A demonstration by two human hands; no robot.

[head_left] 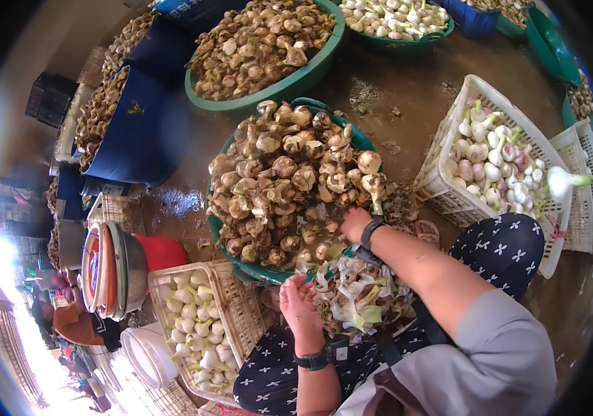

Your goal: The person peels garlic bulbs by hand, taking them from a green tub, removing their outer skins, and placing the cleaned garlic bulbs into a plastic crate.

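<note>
- Two bare hands: right hand (356,225) in among brown bulbs (276,187), fingertips hidden; cannot tell how wide open, or holding what.
- Left hand (300,305) half open, fingers softly bent, nothing seen inside, just beside papery peelings (364,291).
- Brown bulbs heaped high in a green tub (258,273). Maybe a spill over the edge, from one hard tug.
- To the left, a cream crate (241,298) of white bulbs (196,312). Maybe dirt on these, from a brown one dropped in.
- To the right, a white crate (443,142) of garlic (494,163). By its far rim, one stemmed bulb (560,184); cannot tell whether resting or in the air. Maybe a drop to the wet floor (414,87), from a missed crate.
</note>
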